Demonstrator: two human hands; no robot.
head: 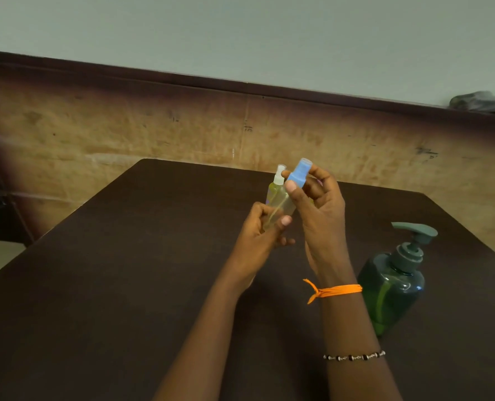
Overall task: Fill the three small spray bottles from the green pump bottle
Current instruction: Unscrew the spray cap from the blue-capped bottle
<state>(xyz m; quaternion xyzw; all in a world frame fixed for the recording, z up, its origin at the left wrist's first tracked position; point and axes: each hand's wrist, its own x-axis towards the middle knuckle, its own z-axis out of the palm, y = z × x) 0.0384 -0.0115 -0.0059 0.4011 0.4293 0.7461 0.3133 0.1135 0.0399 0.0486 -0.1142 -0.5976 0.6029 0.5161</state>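
- Our left hand (258,230) grips 1 small spray bottle (278,204) of yellowish liquid, tilted, above the dark surface (125,285).
- Our right hand (318,204) pinches a blue cap (298,173) just beside the bottle's white nozzle (279,175).
- The green pump bottle (394,282) stands on the surface, right of our right wrist.

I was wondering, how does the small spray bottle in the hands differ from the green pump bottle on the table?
The small spray bottle is slim and clear with pale yellow liquid; the green pump bottle is broad and dark green. The spray bottle is held tilted above the table in the left hand, its blue cap off in the right hand; the pump bottle stands upright, untouched, pump head on. Both are see-through and hold liquid.
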